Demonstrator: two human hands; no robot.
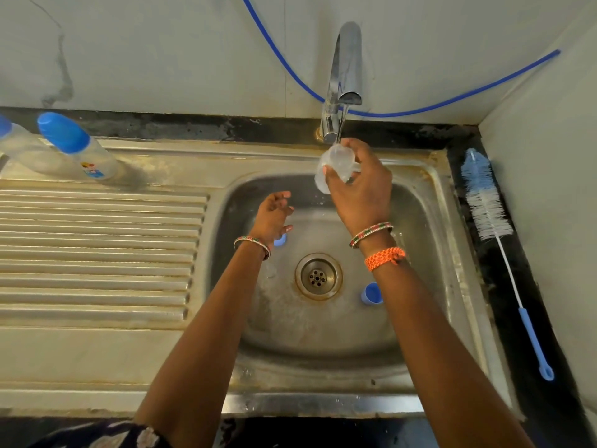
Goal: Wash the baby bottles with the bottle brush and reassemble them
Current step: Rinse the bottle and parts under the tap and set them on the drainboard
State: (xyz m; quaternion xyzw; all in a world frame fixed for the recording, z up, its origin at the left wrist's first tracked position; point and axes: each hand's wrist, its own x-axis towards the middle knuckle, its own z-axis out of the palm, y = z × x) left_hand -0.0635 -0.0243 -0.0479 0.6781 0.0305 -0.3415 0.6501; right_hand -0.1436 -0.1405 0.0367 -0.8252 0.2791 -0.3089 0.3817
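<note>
Now rinsing a clear bottle body point(332, 169) under the tap point(342, 82), at twelve o'clock over the sink basin point(429, 221).

Right hand point(361, 189) is curling fingers and thumb round the bottle; left hand point(273, 216) is hanging loosely curled, holding nothing, at nine o'clock; bottle brush point(491, 205) is lying on the counter at three o'clock; two capped bottles point(77, 147) are standing at ten o'clock; a blue cap point(371, 294) is lying beside the drain point(318, 276).

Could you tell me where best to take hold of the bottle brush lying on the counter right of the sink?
Probably the blue handle of the bottle brush, from above: it lies flat, nearest the person, with bristles pointing away toward the wall.
</note>
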